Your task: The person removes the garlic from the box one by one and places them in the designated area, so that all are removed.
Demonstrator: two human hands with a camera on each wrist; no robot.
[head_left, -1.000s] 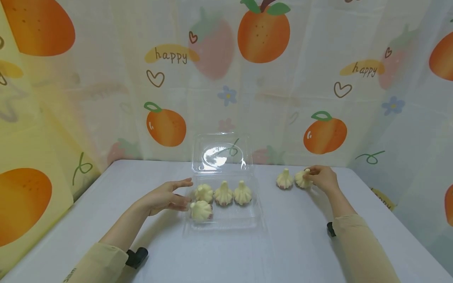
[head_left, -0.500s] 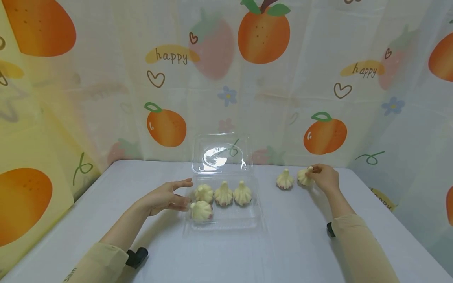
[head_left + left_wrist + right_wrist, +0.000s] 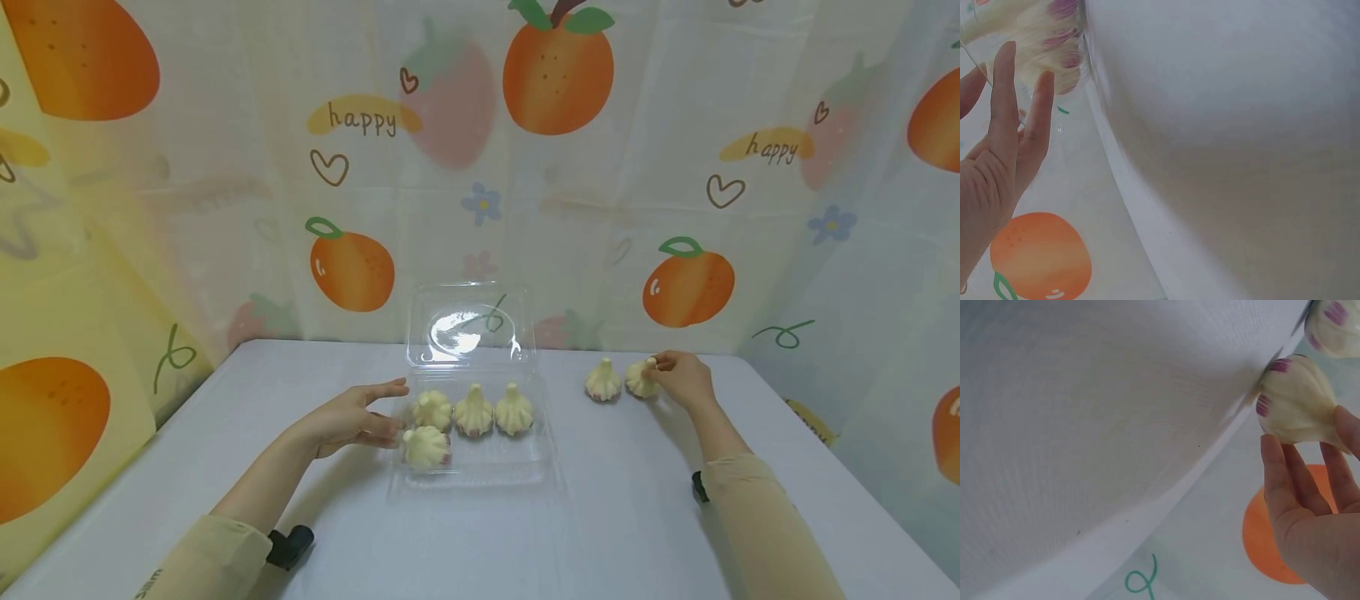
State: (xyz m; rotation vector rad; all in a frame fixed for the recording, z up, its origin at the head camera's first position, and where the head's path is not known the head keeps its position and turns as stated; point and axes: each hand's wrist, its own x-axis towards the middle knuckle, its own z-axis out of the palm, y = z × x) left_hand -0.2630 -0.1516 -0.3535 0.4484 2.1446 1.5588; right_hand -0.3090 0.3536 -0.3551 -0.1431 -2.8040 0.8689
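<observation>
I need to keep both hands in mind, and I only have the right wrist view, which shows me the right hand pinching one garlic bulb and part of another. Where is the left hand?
Observer: The left hand is at the left side of a clear plastic box, on the left of the bulbs you can see.
Operator: I can't see that box at all. What is in it?
Observer: Four garlic bulbs: three side by side across the far row, and one in front of the leftmost.
</observation>
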